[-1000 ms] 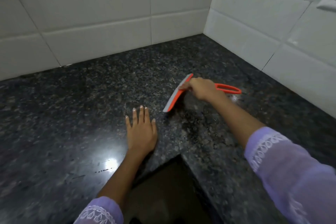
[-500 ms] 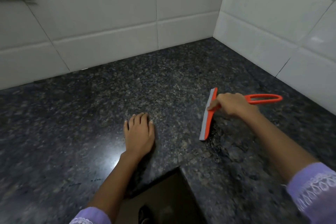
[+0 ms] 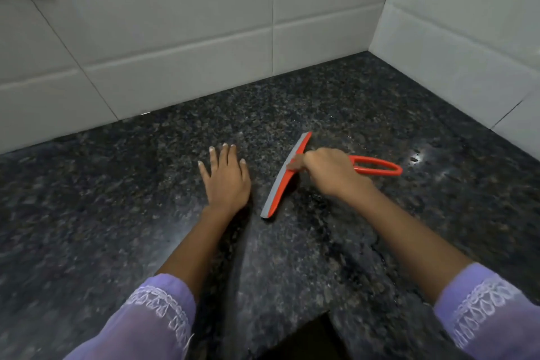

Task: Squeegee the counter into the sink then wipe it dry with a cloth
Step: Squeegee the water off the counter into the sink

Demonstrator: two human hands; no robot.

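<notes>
1. Squeegee [image 3: 285, 177] lies blade-down on the dark granite counter [image 3: 117, 213]; the right hand [image 3: 330, 172] has its fingers curled round the handle neck, just behind the blade.
2. Its orange loop handle sticks out behind the grip; the grey blade crosses in front of it.
3. It looks light and stiff, its rubber edge pliant; holding near the blade suits firm pressing.
4. The left hand [image 3: 226, 181] rests flat, fingers straight, beside the blade's near end.
5. No sink, cloth or container shows.
</notes>
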